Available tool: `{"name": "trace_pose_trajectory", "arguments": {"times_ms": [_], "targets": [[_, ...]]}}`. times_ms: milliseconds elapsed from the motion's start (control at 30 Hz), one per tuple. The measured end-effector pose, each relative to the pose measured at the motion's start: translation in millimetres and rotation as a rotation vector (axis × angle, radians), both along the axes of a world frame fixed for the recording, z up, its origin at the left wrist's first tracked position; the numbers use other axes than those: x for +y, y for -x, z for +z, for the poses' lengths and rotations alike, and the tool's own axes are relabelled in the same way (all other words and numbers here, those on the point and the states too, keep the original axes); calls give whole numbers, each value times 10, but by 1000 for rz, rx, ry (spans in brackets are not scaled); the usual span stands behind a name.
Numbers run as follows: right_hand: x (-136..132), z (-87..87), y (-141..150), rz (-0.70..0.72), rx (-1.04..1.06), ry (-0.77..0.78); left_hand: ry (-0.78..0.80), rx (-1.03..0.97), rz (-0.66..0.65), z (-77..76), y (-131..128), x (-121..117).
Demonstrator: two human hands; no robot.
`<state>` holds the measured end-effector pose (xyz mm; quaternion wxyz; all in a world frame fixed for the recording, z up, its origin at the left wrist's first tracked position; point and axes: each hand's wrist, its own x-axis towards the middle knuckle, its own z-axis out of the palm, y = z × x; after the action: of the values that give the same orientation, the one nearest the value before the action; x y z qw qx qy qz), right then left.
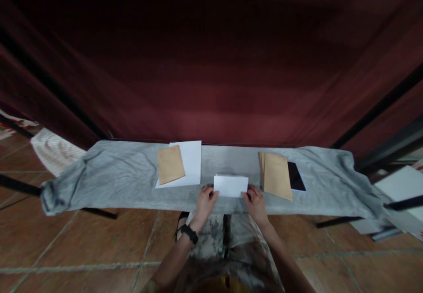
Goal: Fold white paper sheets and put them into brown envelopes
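- So, head view, the only one here: the folded white paper (231,186) sat near the front edge of the bench, right between the two hands.
- Left hand (206,199) had the lower left corner in a light pinch, thumb on top, fingers nearly closed. Couldn't tell what the fingertips underneath were doing.
- Right hand (255,200) did the same at the lower right corner, thumb and fingers almost together on the paper and nothing else.
- Handling, my guess: next to no weight, pretty floppy except along the fold, a bit slick on the face. Not fragile exactly, but it'd crease or dent if squeezed hard.
- Best hold, imo, was those two near corners, thumbs flat on top, with a soft pinch. One corner alone would probably have let it swing or spring open.
- Surface was a long narrow bench under a grey cloth (122,161), rumpled towards both ends, smoother mid-bench. Wrinkles there could snag a paper edge, I reckon.
- Off to the left lay a brown paper piece (170,165) partly over white sheets (194,161). On the right, a brown paper stack (276,176) sat beside a dark-screened device (296,177).
- Room-wise: dark red curtain (231,86) behind, brown tiled floor (115,240) below, dimmish light.
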<state>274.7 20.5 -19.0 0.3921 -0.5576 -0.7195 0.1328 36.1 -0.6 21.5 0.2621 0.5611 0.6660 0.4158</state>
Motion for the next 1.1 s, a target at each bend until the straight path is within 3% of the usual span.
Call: {"name": "trace_pose_trajectory", "arguments": {"times_ms": [167,367,500,567,667,800,967,1100], "targets": [[15,-48,86,-132,-121,-65,18,82,78,5,-70,102],[16,-92,106,-170,-163,-96,127,389,62,35,-115,100],[6,-95,126,-178,-154,-85,85,568,60,29,-184,88],[-2,-105,134,-190,-149,-78,8,633,1,5,-261,89],[-10,-125,132,-189,-157,-76,-82,684,-188,-65,-400,105],[16,-101,178,-126,-204,-92,-37,746,-266,-171,-509,131],[116,24,487,125,-305,-25,13,795,-301,-246,-494,166],[174,48,639,145,-381,18,29,807,-285,-279,-478,180]]}}
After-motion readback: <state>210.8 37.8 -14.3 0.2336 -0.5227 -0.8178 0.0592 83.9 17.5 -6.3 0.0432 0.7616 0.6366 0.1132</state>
